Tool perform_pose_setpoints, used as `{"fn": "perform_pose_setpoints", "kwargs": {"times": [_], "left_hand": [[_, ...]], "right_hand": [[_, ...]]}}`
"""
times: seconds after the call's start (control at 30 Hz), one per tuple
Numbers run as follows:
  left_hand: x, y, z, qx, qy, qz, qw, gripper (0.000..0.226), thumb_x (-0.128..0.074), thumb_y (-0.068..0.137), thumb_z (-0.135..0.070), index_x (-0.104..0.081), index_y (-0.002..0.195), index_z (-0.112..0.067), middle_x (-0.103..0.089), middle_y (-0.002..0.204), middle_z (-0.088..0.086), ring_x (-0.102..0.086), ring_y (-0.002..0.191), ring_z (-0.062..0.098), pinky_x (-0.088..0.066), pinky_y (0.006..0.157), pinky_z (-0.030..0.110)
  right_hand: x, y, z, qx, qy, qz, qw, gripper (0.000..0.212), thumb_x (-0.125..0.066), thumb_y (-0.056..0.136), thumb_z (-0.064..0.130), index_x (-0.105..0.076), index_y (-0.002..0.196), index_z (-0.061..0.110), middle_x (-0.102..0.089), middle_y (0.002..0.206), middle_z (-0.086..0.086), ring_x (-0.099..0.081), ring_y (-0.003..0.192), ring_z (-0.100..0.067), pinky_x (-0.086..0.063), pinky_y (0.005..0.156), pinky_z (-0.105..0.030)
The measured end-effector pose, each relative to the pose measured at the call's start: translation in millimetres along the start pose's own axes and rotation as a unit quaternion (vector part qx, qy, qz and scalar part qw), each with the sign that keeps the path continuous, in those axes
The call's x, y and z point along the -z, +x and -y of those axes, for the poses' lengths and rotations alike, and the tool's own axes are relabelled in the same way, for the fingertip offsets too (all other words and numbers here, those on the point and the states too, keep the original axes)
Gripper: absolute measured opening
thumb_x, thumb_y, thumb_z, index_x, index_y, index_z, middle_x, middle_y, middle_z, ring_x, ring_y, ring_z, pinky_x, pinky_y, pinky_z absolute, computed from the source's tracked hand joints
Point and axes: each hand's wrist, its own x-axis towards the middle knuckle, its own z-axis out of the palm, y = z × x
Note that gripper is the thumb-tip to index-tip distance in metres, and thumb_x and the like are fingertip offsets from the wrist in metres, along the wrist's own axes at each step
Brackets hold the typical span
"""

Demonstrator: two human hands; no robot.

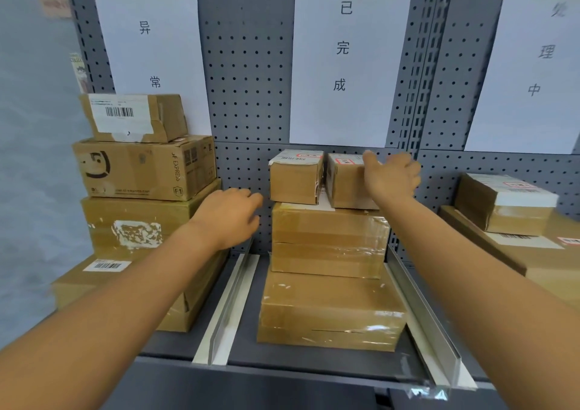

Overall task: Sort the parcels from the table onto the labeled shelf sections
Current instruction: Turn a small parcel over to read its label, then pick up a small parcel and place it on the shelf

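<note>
Forearms: both reach up from the bottom corners of the frame toward the middle shelf section; nearest the lens, they frame the shelf's front edge (282, 369).
Left section: under the sheet reading 异常 (150, 55), at left of frame, a four-high pile of parcels (138, 171), largest at the bottom, probably so it stands steady.
Left hand (232, 215): centre-left, fingers loosely curled and holding nothing, hovering between the left pile and the middle stack, likely ready to steady the stack.
Left divider (229, 299): a metal strip fencing the left section from the middle one.
Middle section: under the sheet 已完成 (343, 48), two broad taped parcels (329, 277) stacked, with two small boxes side by side on top.
Small right box (345, 183): the parcel in hand, resting on the stack, close against its twin (296, 177).
Right hand (392, 174): fingers spread against that box's right side, thumb over its top; seemingly nudging it square. Whether it grips, I cannot tell.
Right section: under 处理中 (541, 51), at right of frame, a smaller parcel (505, 202) lies on a wide one.
</note>
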Motion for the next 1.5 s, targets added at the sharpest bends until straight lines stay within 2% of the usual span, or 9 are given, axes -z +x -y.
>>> {"fn": "perform_pose_setpoints", "kwargs": {"times": [0.13,0.3,0.37,0.47,0.6,0.87,1.13,1.27,1.5], "left_hand": [[5.5,-13.5,3.0,0.011,-0.008,-0.01,1.0,0.031,-0.043,0.099,-0.035,-0.053,0.123,-0.017,-0.06,0.11,0.003,-0.057,0.103,0.024,-0.043,0.078,0.035],[18.1,-53.9,9.5,0.047,0.009,-0.013,0.999,0.026,-0.045,0.098,-0.035,-0.054,0.112,-0.015,-0.06,0.104,0.005,-0.059,0.098,0.026,-0.042,0.069,0.033],[24.3,-76.9,12.7,0.079,0.017,0.002,0.997,0.028,-0.046,0.097,-0.036,-0.055,0.113,-0.014,-0.06,0.105,0.006,-0.059,0.096,0.027,-0.039,0.065,0.032],[35.2,-119.1,17.1,0.136,0.035,0.02,0.99,0.029,-0.046,0.096,-0.035,-0.055,0.116,-0.015,-0.061,0.108,0.008,-0.058,0.097,0.029,-0.042,0.067,0.034],[53.6,-189.5,16.8,0.228,0.053,0.069,0.97,0.037,-0.045,0.097,-0.035,-0.051,0.13,-0.019,-0.06,0.122,0.006,-0.058,0.107,0.028,-0.047,0.082,0.036],[96.9,-335.1,-5.8,0.358,0.124,0.17,0.91,0.038,-0.042,0.099,-0.034,-0.048,0.133,-0.019,-0.058,0.124,0.007,-0.056,0.111,0.029,-0.046,0.086,0.036],[159.1,-473.5,10.3,0.47,0.158,0.184,0.849,0.037,-0.044,0.098,-0.037,-0.049,0.13,-0.021,-0.06,0.12,0.003,-0.059,0.104,0.026,-0.039,0.07,0.031],[178.6,-531.7,29.4,0.502,0.171,0.196,0.825,0.035,-0.044,0.098,-0.037,-0.05,0.128,-0.021,-0.06,0.118,0.003,-0.059,0.102,0.026,-0.047,0.076,0.035],[210.7,-637.1,86.0,0.525,0.195,0.201,0.804,0.036,-0.042,0.099,-0.035,-0.051,0.13,-0.019,-0.06,0.118,0.002,-0.058,0.106,0.025,-0.04,0.08,0.033]], "right_hand": [[-1.9,-29.7,14.3,0.286,0.007,-0.014,0.958,0.04,-0.057,0.094,0.028,-0.049,0.129,0.01,-0.05,0.131,-0.008,-0.042,0.124,-0.023,-0.034,0.096,-0.029],[-26.2,-89.7,29.4,0.463,-0.038,0.174,0.868,0.038,-0.056,0.092,0.016,-0.05,0.13,0.013,-0.054,0.129,-0.005,-0.052,0.117,-0.023,-0.032,0.101,-0.023],[-39.7,-112.3,28.2,0.505,-0.065,0.248,0.824,0.042,-0.057,0.094,0.018,-0.049,0.134,0.012,-0.052,0.133,-0.006,-0.051,0.12,-0.024,-0.039,0.103,-0.035],[-58.8,-141.0,22.8,0.534,-0.135,0.317,0.772,0.049,-0.057,0.095,0.024,-0.044,0.142,0.015,-0.049,0.141,-0.006,-0.043,0.129,-0.025,-0.039,0.105,-0.042],[-76.7,-178.6,19.6,0.556,-0.182,0.387,0.713,0.053,-0.053,0.096,0.029,-0.038,0.145,0.017,-0.049,0.141,-0.006,-0.042,0.128,-0.026,-0.037,0.1,-0.037],[-89.9,-282.7,20.3,0.581,-0.096,0.478,0.652,0.053,-0.055,0.096,0.028,-0.039,0.146,0.017,-0.049,0.141,-0.01,-0.046,0.125,-0.031,-0.043,0.098,-0.04],[-99.5,-407.7,67.4,0.647,-0.04,0.495,0.578,0.052,-0.052,0.098,0.029,-0.037,0.146,0.018,-0.048,0.141,-0.008,-0.044,0.129,-0.027,-0.04,0.102,-0.039],[-111.0,-472.7,99.9,0.674,-0.027,0.496,0.547,0.052,-0.052,0.097,0.028,-0.037,0.146,0.016,-0.048,0.14,-0.009,-0.043,0.128,-0.029,-0.038,0.103,-0.041],[-139.4,-599.4,161.4,0.69,-0.007,0.496,0.528,0.052,-0.052,0.095,0.029,-0.04,0.144,0.018,-0.05,0.138,-0.005,-0.044,0.127,-0.027,-0.04,0.099,-0.038]]}}
